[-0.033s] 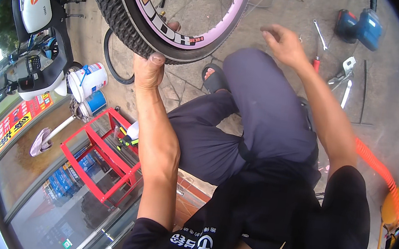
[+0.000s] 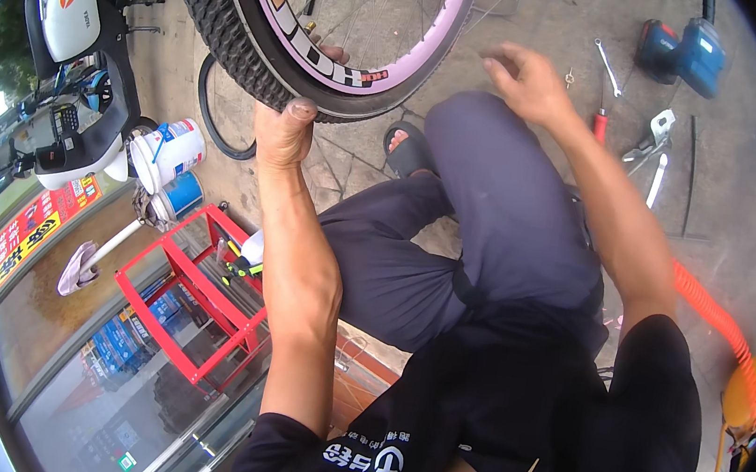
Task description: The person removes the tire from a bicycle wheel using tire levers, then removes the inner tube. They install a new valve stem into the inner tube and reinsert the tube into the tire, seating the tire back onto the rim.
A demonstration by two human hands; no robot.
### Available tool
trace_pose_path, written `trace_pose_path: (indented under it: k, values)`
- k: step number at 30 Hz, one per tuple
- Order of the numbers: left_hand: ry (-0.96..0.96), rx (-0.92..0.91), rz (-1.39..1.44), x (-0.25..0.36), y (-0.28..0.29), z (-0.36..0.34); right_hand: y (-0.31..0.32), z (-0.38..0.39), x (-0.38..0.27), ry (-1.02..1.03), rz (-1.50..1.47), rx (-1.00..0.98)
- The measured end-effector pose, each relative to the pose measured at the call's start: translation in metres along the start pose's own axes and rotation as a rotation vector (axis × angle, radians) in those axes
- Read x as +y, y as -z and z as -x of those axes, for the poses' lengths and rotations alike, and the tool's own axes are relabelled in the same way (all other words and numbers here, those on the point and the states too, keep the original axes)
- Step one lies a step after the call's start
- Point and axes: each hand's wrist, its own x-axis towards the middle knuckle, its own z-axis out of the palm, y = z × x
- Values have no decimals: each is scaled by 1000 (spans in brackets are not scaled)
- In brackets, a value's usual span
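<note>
A bicycle wheel (image 2: 386,95) with a black knobby tyre (image 2: 220,23), a pale pink rim and thin spokes fills the top middle; its upper part is cut off by the picture's edge. My left hand (image 2: 283,133) is closed round the tyre's lower side, thumb on the near face, with fingertips showing behind the rim. Right of the wheel and apart from it, my right hand (image 2: 531,83) is in the air above my knee. Its fingers are loosely bent and apart, with nothing in them.
Right on the ground lie a spanner (image 2: 608,68), a red-handled tool (image 2: 600,127), pliers (image 2: 657,129) and a blue power tool (image 2: 699,57). An orange coiled hose (image 2: 718,311) runs nearby. Left are a black rubber loop (image 2: 207,116), a red metal stand (image 2: 155,322), a white bucket (image 2: 166,153) and a scooter (image 2: 71,5).
My right hand has shifted slightly left toward the wheel. The wheel has moved a little to the right, with my left hand still round its tyre.
</note>
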Motion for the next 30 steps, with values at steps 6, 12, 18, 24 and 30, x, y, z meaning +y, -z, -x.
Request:
trace_pose_path:
  k: [6,12,18,24,30]
  values:
    - [-23,4,22,-2,1,-9,-52,-5,-83,475,-70,-74]
    - [59,-42,27,5,4,-4,-76,-2,-104,447,-197,-62]
    - [28,66,-22,9,-2,0,-76,1,-111,427,-188,-51]
    - [-169,160,-260,30,-22,1,-46,-2,-86,357,-195,51]
    - [-217,471,-661,25,-39,0,25,13,32,-67,79,256]
